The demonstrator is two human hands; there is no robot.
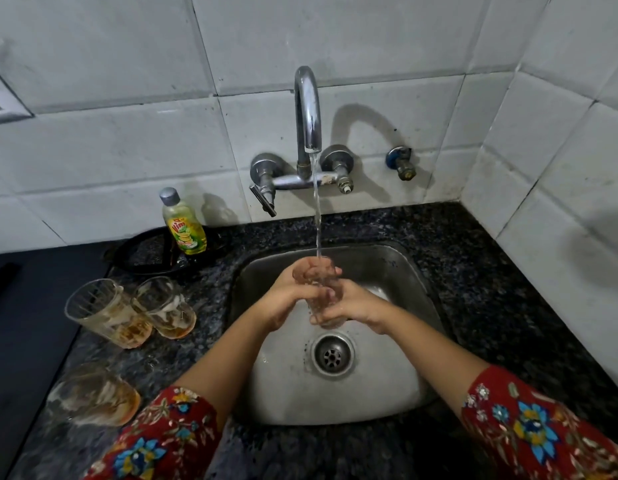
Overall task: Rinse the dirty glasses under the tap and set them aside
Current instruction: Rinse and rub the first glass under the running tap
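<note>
Water runs from the chrome tap (308, 109) into a clear glass (326, 299) that I hold upright over the steel sink (397, 271). My left hand (293, 292) wraps the glass from the left, with fingers over its rim. My right hand (349, 308) grips its lower part from the right. Three dirty glasses with brown residue stand on the counter to the left: one at the back left (106, 311), one beside it (165, 306), one nearer me (93, 393).
A bottle of yellow dish soap (184, 223) stands on a black tray (138, 251) behind the dirty glasses. The dark granite counter (491, 282) surrounds the sink. White tiled walls close the back and right. The drain (331, 355) lies below my hands.
</note>
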